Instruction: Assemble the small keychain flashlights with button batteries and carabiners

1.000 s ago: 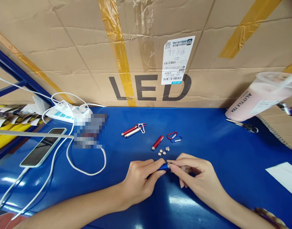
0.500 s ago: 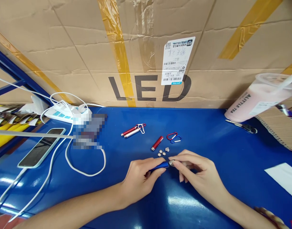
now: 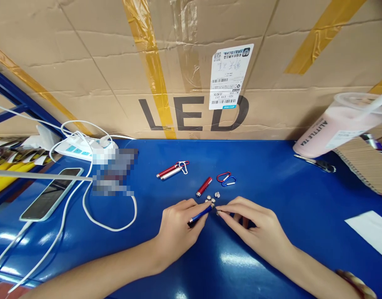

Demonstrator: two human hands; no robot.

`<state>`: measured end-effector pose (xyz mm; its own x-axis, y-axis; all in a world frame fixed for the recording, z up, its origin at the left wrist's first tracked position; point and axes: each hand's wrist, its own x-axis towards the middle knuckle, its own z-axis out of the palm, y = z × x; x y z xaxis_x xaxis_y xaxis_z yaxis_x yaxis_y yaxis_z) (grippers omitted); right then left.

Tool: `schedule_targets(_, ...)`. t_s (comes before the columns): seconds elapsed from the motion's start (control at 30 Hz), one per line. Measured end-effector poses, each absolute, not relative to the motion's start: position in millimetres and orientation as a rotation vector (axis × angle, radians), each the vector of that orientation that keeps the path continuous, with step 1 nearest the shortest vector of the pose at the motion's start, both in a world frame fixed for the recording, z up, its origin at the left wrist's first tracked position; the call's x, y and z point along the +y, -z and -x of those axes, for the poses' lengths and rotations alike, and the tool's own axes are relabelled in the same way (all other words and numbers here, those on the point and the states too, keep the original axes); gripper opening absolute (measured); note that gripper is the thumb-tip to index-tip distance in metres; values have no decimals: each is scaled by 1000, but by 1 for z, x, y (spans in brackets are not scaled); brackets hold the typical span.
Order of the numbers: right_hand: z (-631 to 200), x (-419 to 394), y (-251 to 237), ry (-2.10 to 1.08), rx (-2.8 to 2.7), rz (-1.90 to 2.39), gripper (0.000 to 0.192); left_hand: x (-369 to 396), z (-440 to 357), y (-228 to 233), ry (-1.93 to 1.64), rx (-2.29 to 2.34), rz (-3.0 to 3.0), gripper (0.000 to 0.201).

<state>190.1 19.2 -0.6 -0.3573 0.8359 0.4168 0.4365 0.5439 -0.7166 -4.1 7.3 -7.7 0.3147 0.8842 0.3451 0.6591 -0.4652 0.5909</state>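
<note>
My left hand (image 3: 180,224) is closed around a slim blue flashlight (image 3: 200,214), its silver end pointing down toward my palm and its other end up to the right. Just right of that upper end, the thumb and finger of my right hand (image 3: 253,218) are pinched together; a tiny dark or metallic bit shows at the tips, too small to name. Beyond my fingers lie several button cells (image 3: 209,198) and a small metal cap (image 3: 217,194). A red flashlight (image 3: 204,187) rests behind them, beside a red carabiner (image 3: 223,177) and a blue carabiner (image 3: 229,181).
Farther back lie a red and a silver flashlight (image 3: 171,172) with clips. At left are a phone (image 3: 52,194), white cables and a power strip (image 3: 72,146). A drink cup (image 3: 329,128), a key (image 3: 315,163) and white paper (image 3: 370,232) are at right. A cardboard box (image 3: 94,79) stands behind.
The blue flashlight has tilted, its right end now raised toward the button cells. My right fingertips have come away from that end slightly, and the metal piece there shows less.
</note>
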Motion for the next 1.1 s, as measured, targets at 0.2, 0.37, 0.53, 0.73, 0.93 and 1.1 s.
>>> schedule_targets(0.2,-194,18,7,-550,-2085,1034,16,7,2,6,-919,1420,-2152,27)
schedule_targets(0.37,-196,21,8,-521,-2119,1099,18,7,2,0,-920,1425,-2040,28)
schedule_targets(0.53,-198,24,7,-342,-2167,1120,23,7,4,-2,-891,1420,-2014,30)
schedule_targets(0.73,-201,28,4,-95,-2218,1202,34,12,7,1,-939,1410,-1939,31)
schedule_targets(0.93,-201,29,4,4,-2244,1237,40,21,12,5,-908,1447,-1990,36)
schedule_targets(1.1,-199,29,4,-46,-2254,1266,38,21,12,6,-883,1441,-2100,35)
